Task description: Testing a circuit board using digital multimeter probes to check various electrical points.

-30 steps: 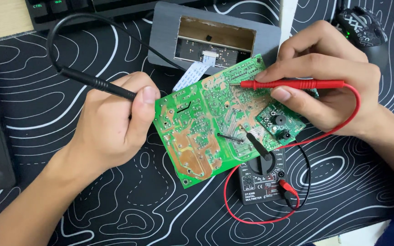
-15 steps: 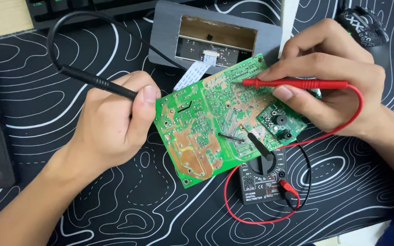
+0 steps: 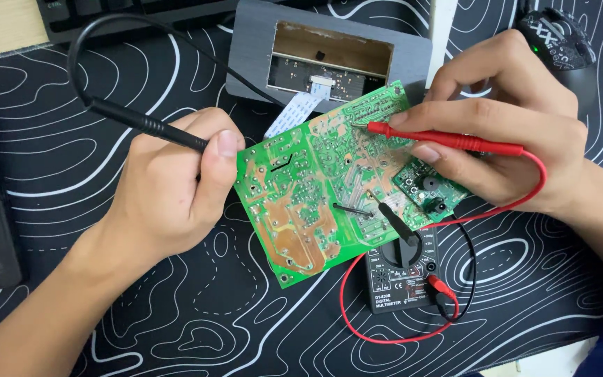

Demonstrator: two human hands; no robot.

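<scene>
Nearest, a black multimeter [image 3: 403, 279] lies under the green circuit board's [image 3: 322, 185] near edge. At left, the left hand [image 3: 169, 188] pinches a black probe [image 3: 144, 126] beside the board. Farther right, the right hand [image 3: 511, 139] pinches a red probe [image 3: 441, 138], tip touching the board.

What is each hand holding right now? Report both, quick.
Left hand: grip closed on the black probe, by the green circuit board.
Right hand: grip closed on the red probe, its tip on the board.
</scene>
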